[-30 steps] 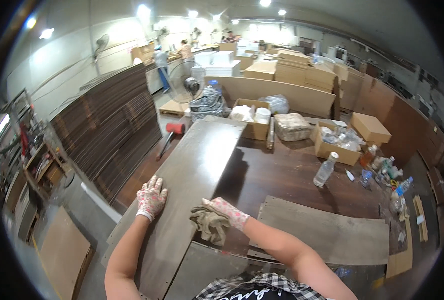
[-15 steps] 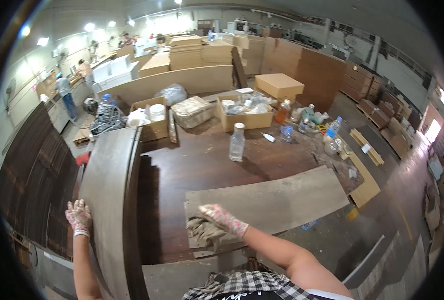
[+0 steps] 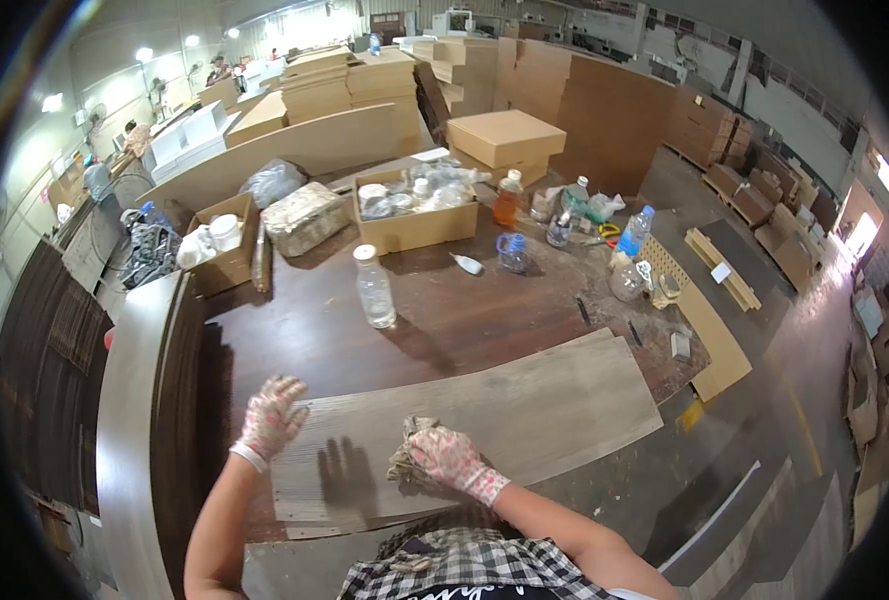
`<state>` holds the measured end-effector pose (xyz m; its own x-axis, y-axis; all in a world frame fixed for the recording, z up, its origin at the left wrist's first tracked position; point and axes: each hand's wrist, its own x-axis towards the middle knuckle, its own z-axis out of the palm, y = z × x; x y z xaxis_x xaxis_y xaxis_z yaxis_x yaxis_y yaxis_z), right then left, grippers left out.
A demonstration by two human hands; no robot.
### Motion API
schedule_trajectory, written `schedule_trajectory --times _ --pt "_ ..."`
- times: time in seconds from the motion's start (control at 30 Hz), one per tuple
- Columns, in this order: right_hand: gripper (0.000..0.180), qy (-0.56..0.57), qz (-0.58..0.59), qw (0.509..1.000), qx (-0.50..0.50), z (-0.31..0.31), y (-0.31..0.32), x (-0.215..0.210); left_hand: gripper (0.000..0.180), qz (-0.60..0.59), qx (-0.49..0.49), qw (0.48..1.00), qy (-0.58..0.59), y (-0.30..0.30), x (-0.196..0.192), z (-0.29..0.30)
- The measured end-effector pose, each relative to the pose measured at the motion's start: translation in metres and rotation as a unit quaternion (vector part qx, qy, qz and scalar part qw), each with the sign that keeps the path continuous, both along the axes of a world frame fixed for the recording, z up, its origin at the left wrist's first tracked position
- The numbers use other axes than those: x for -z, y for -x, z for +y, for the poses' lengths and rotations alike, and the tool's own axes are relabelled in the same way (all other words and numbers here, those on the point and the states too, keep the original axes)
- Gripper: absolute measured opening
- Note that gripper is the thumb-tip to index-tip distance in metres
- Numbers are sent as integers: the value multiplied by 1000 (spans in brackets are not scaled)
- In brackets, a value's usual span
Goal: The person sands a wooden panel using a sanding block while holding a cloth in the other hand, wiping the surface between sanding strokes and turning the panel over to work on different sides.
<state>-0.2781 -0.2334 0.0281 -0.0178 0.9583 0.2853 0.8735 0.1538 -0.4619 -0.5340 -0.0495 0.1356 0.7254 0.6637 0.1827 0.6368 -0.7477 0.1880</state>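
A grey wood-grain panel (image 3: 525,410) lies flat on the dark brown table (image 3: 445,335) in front of me. My right hand (image 3: 453,462), in a pink-patterned white glove, is closed on a crumpled, dirty rag (image 3: 411,462) that rests on the panel's middle. Over the panel's left end hovers my left hand (image 3: 273,418), gloved alike, its fingers spread and holding nothing. Its shadow falls on the panel beside it. Left of that hand rises a stack of similar boards (image 3: 133,390).
Behind the panel stands a clear bottle (image 3: 375,290). Farther back are a small white squeeze bottle (image 3: 468,264), a carton of bagged items (image 3: 415,225), an orange-liquid bottle (image 3: 508,198) and a blue-labelled bottle (image 3: 636,232). Dark panels (image 3: 50,370) lean at the far left.
My left hand has left the board stack and moved right, over the panel. The right hand with the rag has shifted along the panel toward its middle. My view has turned rightward.
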Motion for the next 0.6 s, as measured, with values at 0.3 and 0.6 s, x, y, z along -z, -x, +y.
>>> schedule_trajectory --times 0.3,0.6 --pt "45 18 46 992 -116 -37 -48 6 38 -24 -132 991 13 -85 98 -19" --pt "36 -26 139 983 -119 -34 -56 14 24 -53 -170 982 -65 -90 107 -27"
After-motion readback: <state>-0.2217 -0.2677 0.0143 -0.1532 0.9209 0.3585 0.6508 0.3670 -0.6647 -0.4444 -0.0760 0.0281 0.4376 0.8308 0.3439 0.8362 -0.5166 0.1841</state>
